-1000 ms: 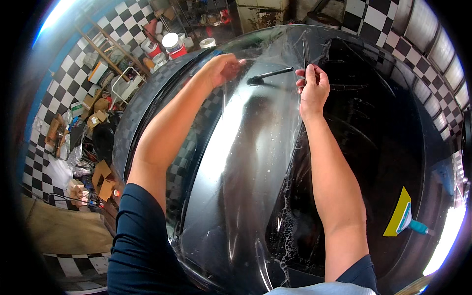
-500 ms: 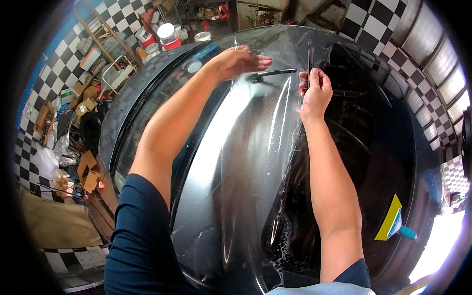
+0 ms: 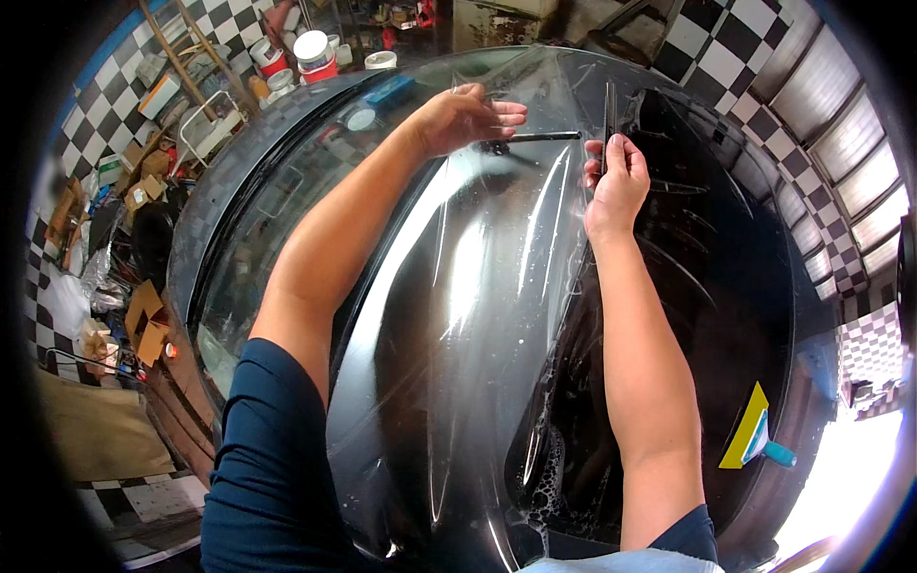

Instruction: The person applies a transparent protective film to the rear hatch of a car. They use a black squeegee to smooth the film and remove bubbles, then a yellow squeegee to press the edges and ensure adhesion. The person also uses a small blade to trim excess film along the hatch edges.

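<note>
Clear film [image 3: 478, 315] lies over the middle of a dark car's hood [image 3: 697, 315], creased and glossy, its edge running below my right hand. My left hand [image 3: 468, 119] hovers at the far part of the film, fingers stretched out and slightly apart. Whether it touches the film is unclear. My right hand [image 3: 619, 181] pinches a thin, dark, straight strip tool [image 3: 610, 110], held upright. A dark bar [image 3: 544, 137] reaches from near my left hand towards it; I cannot tell whether that is an object or a reflection. Soap bubbles [image 3: 546, 477] line the film's near edge.
A yellow-bladed squeegee [image 3: 748, 439] with a teal handle rests on the hood at the right. The windshield [image 3: 277, 229] lies to the left. Buckets [image 3: 313, 55], a ladder [image 3: 196, 48] and cardboard boxes [image 3: 145, 320] stand beyond the car, before chequered walls.
The view has shifted slightly, so the background sits further left. My left hand's fingers have spread a little. My right hand still holds the strip tool in nearly the same place.
</note>
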Tool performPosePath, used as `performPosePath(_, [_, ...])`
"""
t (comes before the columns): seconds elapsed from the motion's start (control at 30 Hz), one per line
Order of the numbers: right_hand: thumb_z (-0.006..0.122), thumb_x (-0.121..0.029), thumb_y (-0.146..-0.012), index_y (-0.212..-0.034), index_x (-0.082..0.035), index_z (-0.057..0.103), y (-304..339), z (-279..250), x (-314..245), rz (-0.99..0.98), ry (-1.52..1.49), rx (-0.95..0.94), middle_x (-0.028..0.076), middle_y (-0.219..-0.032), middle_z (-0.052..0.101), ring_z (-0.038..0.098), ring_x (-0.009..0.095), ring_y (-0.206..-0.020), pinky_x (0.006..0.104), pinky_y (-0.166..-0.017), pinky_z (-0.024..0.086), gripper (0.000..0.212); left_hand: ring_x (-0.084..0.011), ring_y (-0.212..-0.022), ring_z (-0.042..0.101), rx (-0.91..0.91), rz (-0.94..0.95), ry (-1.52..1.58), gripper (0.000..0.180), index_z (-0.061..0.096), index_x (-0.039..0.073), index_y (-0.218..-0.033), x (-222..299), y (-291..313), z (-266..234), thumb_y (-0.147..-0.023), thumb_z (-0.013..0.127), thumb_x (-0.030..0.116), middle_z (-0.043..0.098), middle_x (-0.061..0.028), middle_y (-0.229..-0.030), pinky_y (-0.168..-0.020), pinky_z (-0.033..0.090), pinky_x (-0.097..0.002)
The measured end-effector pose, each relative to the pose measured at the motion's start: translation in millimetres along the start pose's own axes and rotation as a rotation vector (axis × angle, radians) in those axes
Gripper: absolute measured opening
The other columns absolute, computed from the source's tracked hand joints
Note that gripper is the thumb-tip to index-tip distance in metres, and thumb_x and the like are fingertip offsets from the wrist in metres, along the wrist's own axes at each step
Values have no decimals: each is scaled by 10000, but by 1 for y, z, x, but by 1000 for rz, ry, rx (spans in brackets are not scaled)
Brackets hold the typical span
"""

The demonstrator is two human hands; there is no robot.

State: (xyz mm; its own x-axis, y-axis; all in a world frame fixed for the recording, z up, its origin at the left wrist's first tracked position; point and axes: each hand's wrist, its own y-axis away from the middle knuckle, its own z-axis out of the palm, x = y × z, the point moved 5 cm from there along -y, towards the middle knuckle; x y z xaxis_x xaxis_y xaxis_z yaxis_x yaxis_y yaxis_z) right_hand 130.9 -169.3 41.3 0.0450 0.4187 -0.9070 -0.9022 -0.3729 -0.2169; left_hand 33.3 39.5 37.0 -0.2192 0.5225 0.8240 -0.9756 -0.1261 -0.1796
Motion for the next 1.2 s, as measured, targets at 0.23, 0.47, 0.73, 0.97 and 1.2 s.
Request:
performPosePath(0.23, [492, -214, -954, -1069, -33, 516, 1, 0, 1, 13, -37, 1, 66, -850, 625, 501, 81, -591, 211, -472, 373, 216, -359, -1131, 537, 15, 90, 119, 195, 388, 94, -706, -24, 9, -14, -821, 463, -44, 480, -307, -1234, -922, 473, -408])
performPosePath(0.47, [527, -209, -940, -1105, -19, 528, 5, 2, -10, -109, 71, -11, 53, -870, 634, 517, 77, -600, 193, -474, 380, 252, -287, -1016, 603, 59, 63, 269, 230, 387, 99, -656, -45, 17, -21, -808, 502, -29, 480, -290, -1251, -778, 505, -306])
performPosePath(0.73, [566, -231, -911, -1055, 0, 487, -26, 1, -38, -80, 161, 33, 50, -772, 589, 481, 75, -525, 195, -412, 351, 283, -247, -1004, 610, 47, 88, 177, 159, 432, 87, -720, -49, 15, -26, -820, 527, 10, 468, -266, -1284, -741, 524, -278])
performPosePath(0.97, [585, -301, -898, -937, 15, 571, -55, 16, -55, -216, 777, -378, 69, -754, 638, 594, 124, -614, 264, -556, 457, 318, -195, -912, 614, 103, 90, 136, 185, 436, 96, -718, -48, 15, -23, -808, 519, -41, 465, -253, -1300, -665, 500, -236])
performPosePath(1.2, [479, -428, -916, -1031, -6, 531, -36, 39, -41, -317, 1267, -767, 231, -931, 622, 596, 368, -893, 411, -780, 442, 441, -8, -537, 387, 64, 161, -16, 243, 425, 121, -669, -24, 9, -22, -775, 574, -38, 509, -232, -1276, -410, 259, -159])
